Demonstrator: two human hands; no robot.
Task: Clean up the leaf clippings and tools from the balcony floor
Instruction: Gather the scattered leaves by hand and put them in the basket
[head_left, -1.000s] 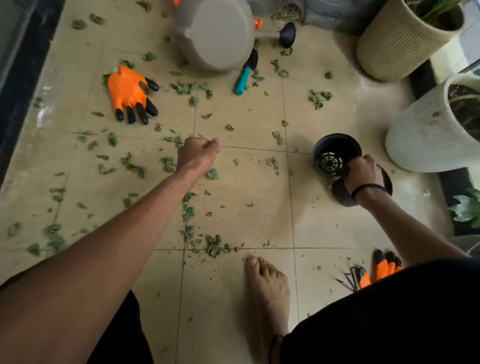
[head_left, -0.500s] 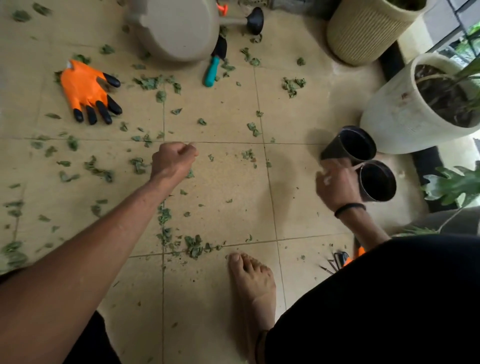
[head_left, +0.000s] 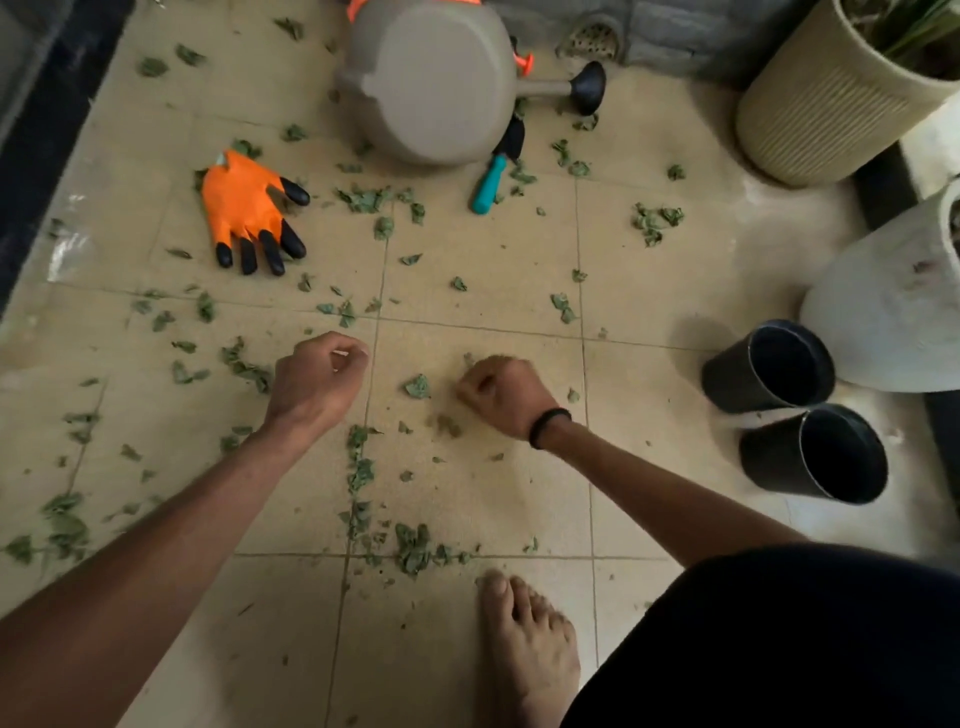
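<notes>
Two hands work low over the balcony floor (head_left: 675, 291); only the head view is available.

Head view. Left hand (head_left: 317, 379) is curled into a loose fist, fingers pressed together; whether it encloses any leaf I cannot tell. Right hand (head_left: 506, 395), with a black wristband (head_left: 548, 426), is also closed, fingertips bunched and pointing down at the tile; contents of that grip not visible. One clipping (head_left: 418, 387) lies between the two hands, just beside the right one.

Leaf clippings (head_left: 410, 545) are scattered over most tiles: a denser line near the bare foot (head_left: 530, 649), more at far left, and small clusters at far right. An orange glove (head_left: 244, 213) lies flat at far left. A teal-handled tool (head_left: 488, 184) lies against the tipped watering can (head_left: 431, 78) at the far centre. Two black pots (head_left: 789, 410) lie on their sides at right, mouths facing the near right, beside a white planter (head_left: 893, 306). A ribbed planter (head_left: 821, 93) stands at far right.

Judgement on handling: clippings look light, limp and thin, likely to cling flat to the tile. Pinching singly would be slow; sweeping them into a heap, then scooping, should suit better. The black pots appear usable as receptacles. The tool looks stiff; take it by the teal handle. The glove is soft; grasp anywhere.
</notes>
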